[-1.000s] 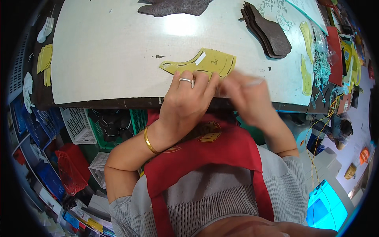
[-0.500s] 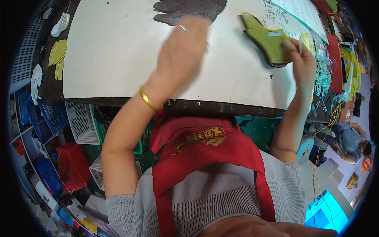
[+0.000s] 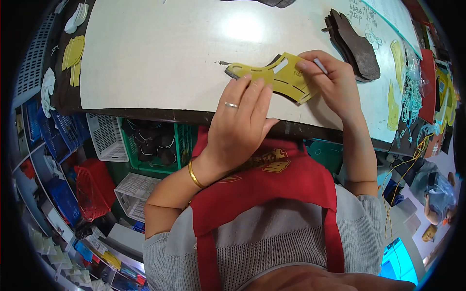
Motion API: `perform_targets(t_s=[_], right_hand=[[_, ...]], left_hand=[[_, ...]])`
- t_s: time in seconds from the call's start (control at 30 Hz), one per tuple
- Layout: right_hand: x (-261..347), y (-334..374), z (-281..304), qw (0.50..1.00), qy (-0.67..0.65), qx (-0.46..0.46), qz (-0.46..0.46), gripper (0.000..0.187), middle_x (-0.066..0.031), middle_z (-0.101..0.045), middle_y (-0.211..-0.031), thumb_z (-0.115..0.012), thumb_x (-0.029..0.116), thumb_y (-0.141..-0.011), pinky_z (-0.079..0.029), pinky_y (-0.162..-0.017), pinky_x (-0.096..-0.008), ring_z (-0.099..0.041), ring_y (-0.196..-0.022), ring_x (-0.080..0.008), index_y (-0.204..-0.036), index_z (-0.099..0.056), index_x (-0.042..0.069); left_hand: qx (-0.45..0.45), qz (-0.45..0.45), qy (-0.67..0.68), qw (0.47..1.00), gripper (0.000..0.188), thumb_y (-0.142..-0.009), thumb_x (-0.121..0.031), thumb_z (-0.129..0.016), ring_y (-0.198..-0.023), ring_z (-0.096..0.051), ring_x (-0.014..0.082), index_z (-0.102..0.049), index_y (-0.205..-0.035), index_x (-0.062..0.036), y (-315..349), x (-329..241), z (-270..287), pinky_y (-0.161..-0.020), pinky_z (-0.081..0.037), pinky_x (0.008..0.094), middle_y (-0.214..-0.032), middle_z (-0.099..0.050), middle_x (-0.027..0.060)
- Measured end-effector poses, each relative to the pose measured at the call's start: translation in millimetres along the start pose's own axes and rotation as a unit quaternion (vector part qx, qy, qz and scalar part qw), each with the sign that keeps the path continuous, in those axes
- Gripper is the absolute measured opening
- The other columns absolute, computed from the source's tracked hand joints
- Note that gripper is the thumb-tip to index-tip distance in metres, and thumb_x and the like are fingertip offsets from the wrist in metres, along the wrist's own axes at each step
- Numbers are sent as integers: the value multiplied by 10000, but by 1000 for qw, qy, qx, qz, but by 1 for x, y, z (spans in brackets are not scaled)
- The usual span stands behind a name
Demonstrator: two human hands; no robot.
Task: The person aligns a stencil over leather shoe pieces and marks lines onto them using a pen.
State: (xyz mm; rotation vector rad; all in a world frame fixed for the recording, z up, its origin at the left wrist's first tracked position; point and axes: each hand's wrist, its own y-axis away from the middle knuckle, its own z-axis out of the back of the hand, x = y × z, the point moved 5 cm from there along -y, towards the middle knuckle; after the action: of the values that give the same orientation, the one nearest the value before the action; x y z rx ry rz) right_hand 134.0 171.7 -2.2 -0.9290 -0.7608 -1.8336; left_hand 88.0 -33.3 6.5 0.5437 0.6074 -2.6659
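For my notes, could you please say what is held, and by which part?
The right hand holds the yellow template by its right end and a pale stick between its fingers; the left hand touches the template.

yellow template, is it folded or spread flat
Spread, not folded: the yellow template shows one slotted face without a visible crease, dark material peeking out beneath.

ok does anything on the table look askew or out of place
Slightly: the yellow template doesn't line up with the dark piece under it, whose edge shows at the left end. The dark stack is unevenly piled too.
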Motion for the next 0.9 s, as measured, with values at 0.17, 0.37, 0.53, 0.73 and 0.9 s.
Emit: perform_targets(t_s=[0.17,0.37,0.53,0.73,0.9], right_hand=[[-5,-2,-8,996,86,4,-6,233,-51,-710,-806,-675,225,-1003,-501,-680,-249,-618,-730,-83,-1086,-721,13],[4,-5,-7,987,152,-20,45,229,-136,-731,-798,-710,245,-948,-538,-644,-321,-715,-690,-236,-1058,-743,46],[-15,-3,12,994,92,-58,8,247,-126,-738,-817,-772,276,-893,-543,-656,-323,-713,-696,-248,-1009,-757,59],[-7,2,7,983,170,-67,25,227,-112,-738,-833,-783,274,-878,-539,-651,-332,-704,-700,-252,-953,-760,61],[6,0,10,959,262,-62,89,213,-99,-710,-867,-737,263,-918,-536,-686,-359,-691,-755,-282,-953,-740,54]], left_hand=[[27,8,-11,1000,616,-753,-193,-835,-1271,-543,420,-620,-1250,100,3,5,-7,-1053,-491,470,-1285,-597,228],[23,11,-29,999,551,-759,-160,-821,-1208,-584,408,-636,-1203,109,-1,6,-5,-1047,-500,461,-1205,-632,221],[21,-53,-96,994,364,-752,-72,-715,-966,-651,278,-697,-1102,24,-15,13,-4,-805,-575,344,-1016,-653,121],[-16,-93,-96,991,400,-759,-94,-658,-872,-624,227,-723,-1154,-73,-19,9,-4,-671,-559,288,-1024,-648,71],[11,-89,-126,988,430,-792,-102,-635,-930,-621,254,-699,-1209,-22,-16,2,-9,-831,-571,375,-1081,-644,106]])
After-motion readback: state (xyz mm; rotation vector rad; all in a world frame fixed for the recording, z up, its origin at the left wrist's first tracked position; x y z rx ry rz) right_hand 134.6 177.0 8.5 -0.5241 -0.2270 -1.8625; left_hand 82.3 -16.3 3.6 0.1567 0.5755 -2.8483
